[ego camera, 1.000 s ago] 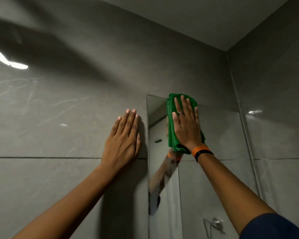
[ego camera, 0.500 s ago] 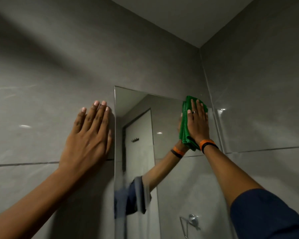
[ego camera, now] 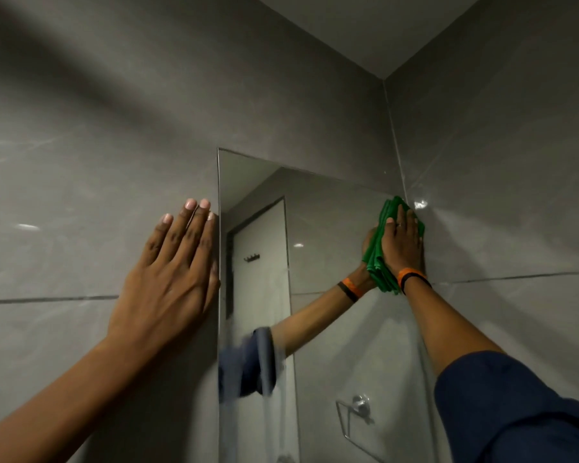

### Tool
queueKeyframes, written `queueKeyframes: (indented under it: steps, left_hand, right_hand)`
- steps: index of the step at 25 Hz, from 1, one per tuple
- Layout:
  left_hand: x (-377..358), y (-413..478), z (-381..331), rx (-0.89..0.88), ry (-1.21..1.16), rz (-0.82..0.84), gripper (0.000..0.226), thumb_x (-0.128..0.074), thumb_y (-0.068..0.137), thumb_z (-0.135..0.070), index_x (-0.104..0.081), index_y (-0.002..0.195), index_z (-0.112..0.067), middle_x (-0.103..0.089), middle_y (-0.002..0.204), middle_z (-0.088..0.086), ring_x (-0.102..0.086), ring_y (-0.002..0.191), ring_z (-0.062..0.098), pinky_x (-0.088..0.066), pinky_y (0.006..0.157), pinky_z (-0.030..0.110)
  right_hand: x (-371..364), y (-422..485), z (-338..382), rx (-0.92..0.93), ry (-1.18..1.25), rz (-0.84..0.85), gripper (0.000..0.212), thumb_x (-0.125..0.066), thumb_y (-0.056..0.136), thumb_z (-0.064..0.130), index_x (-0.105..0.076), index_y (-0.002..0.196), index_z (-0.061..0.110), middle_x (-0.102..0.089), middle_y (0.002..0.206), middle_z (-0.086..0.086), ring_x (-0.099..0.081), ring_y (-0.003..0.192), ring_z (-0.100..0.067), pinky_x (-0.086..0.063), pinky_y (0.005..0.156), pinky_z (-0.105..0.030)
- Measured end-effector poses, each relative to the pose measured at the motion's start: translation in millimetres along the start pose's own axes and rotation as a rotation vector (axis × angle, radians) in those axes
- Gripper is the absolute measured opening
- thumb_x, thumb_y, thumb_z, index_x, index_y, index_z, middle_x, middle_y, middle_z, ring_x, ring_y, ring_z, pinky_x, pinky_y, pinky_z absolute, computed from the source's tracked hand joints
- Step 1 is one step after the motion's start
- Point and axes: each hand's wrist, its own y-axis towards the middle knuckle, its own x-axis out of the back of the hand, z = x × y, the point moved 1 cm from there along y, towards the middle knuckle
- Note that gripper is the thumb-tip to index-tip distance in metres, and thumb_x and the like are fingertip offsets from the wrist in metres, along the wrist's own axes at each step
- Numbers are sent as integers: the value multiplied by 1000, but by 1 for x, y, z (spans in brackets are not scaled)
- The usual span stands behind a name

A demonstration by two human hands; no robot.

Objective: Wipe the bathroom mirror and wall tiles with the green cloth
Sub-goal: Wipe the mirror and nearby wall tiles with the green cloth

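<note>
A frameless mirror (ego camera: 318, 222) hangs on the grey tiled wall (ego camera: 81, 195), its right edge in the room's corner. My right hand (ego camera: 401, 243) presses the folded green cloth (ego camera: 376, 259) flat against the mirror's upper right corner, fingers pointing up. The cloth shows above my fingertips and below my wrist, which wears an orange and a black band. My left hand (ego camera: 171, 275) lies flat on the wall tile just left of the mirror's left edge, fingers together, holding nothing.
The right side wall (ego camera: 502, 195) meets the mirror wall at the corner. The mirror reflects my arm, a blue sleeve, a door with hooks and a chrome towel ring (ego camera: 360, 406). Ceiling (ego camera: 365, 25) shows above.
My right hand has slid the cloth rightward across the mirror's top, from its left edge to the right corner. The left hand stays flat on the wall.
</note>
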Motion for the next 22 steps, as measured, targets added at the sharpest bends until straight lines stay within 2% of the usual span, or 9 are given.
queueKeyframes:
  steps: [3, 10, 14, 22]
  left_hand:
    - [3, -27, -3, -35, -18, 26, 68, -19, 101, -37, -19, 156, 4, -16, 165, 27, -13, 155, 39, -13, 126, 50]
    - [17, -84, -10, -56, -89, 97, 68, -23, 102, -33, -7, 159, 2, -5, 169, 22, 0, 159, 31, -6, 130, 49]
    - [20, -96, -13, -61, -109, 110, 69, -23, 102, -33, -5, 159, 1, -5, 170, 21, 2, 159, 30, -4, 130, 49]
    - [20, -103, -18, -60, -125, 127, 68, -20, 102, -34, -5, 159, 1, -4, 170, 21, 2, 159, 30, -6, 129, 50]
  right_hand:
    - [-3, -53, -26, -78, -7, 0, 55, -21, 111, 33, -7, 163, 21, -8, 173, -5, -6, 160, -23, -4, 131, -48]
    - [-10, -197, -94, -271, -1, 21, 54, -24, 112, 32, -8, 162, 20, -8, 173, -4, -5, 160, -21, -3, 131, -48]
    - [-10, -266, -138, -375, -39, 50, 54, -22, 111, 33, -7, 162, 25, -6, 173, 1, -4, 160, -18, -3, 129, -56]
    - [-10, -339, -181, -548, -69, 47, 54, -24, 111, 31, -9, 162, 22, -9, 173, -2, -7, 160, -21, -5, 128, -59]
